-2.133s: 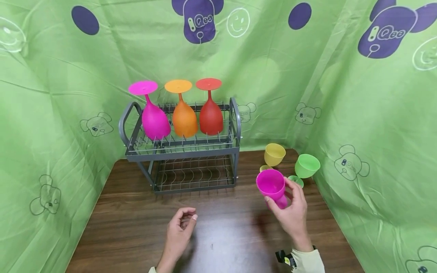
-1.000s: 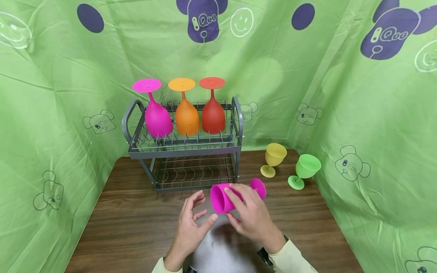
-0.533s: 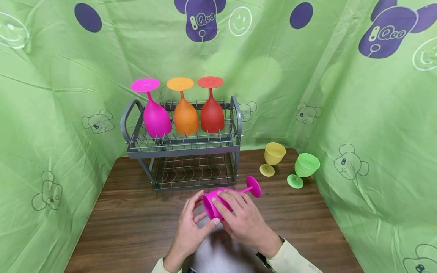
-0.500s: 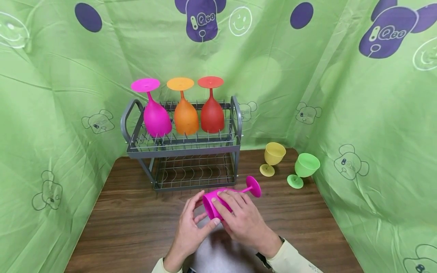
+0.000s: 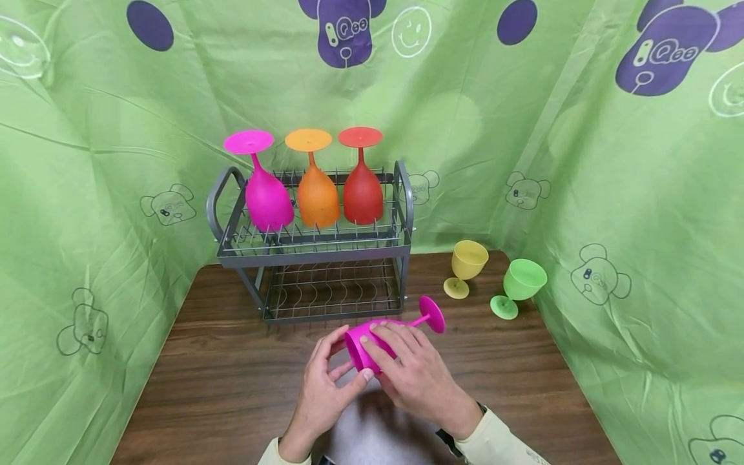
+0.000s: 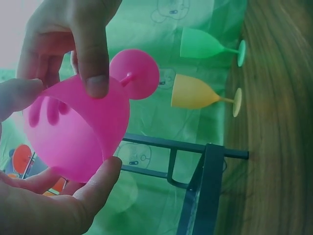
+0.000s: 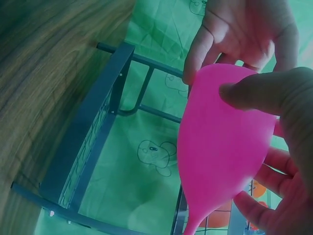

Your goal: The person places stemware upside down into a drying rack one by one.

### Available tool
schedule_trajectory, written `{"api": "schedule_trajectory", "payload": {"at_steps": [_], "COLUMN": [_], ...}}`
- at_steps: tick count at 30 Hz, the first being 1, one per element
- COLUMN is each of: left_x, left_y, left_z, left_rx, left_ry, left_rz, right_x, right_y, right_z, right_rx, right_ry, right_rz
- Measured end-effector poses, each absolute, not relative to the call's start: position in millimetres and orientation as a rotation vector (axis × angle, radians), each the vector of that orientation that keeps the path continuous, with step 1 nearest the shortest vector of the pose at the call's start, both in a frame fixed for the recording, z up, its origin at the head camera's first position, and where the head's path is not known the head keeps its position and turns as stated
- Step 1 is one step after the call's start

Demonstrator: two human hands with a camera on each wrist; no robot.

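A pink plastic goblet [image 5: 358,337] lies tipped sideways between both hands, its mouth to the left and its round foot [image 5: 433,314] to the upper right. My right hand [image 5: 423,378] grips the bowl from above, fingers spread along its side. At the mouth, my left hand [image 5: 325,382] holds the rim between thumb and fingers. In the left wrist view the open bowl [image 6: 73,142] faces the camera, with fingertips around its edge. The right wrist view shows the bowl's outside [image 7: 225,132] narrowing toward the stem.
Behind the hands stands a grey two-tier dish rack [image 5: 316,257]. Upside down on its top tier are a pink goblet [image 5: 269,203], an orange goblet [image 5: 318,199] and a red goblet [image 5: 363,195]. Yellow [image 5: 469,260] and green [image 5: 524,279] goblets stand upright on the wooden table [image 5: 232,394], right.
The right hand has brought the pink goblet leftward from the right side and turned it sideways. My left hand has moved up and taken its rim. Over the last half second both hands stay nearly still.
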State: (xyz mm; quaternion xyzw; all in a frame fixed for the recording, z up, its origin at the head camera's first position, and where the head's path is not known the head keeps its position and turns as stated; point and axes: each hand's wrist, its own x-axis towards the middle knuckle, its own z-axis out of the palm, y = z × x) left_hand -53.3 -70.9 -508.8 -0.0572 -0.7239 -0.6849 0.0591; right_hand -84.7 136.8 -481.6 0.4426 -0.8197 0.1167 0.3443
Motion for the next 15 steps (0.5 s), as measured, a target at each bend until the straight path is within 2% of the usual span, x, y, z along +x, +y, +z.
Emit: {"api": "schedule_trajectory", "payload": {"at_steps": [10,15], "left_x": [-53,-53], "left_y": [-71,-71], "left_z": [-508,-508], "left_rx": [-0.115,-0.122], "left_ry": [-2.128,-2.063], "left_rz": [-2.141,-2.168], "right_x": [-88,-86], "right_y": [156,163], "right_z": [-477,-480], "right_rx": [1.086,0.99], "right_ry": [-2.184,-2.208], "right_rz": [0.677,1.045]}}
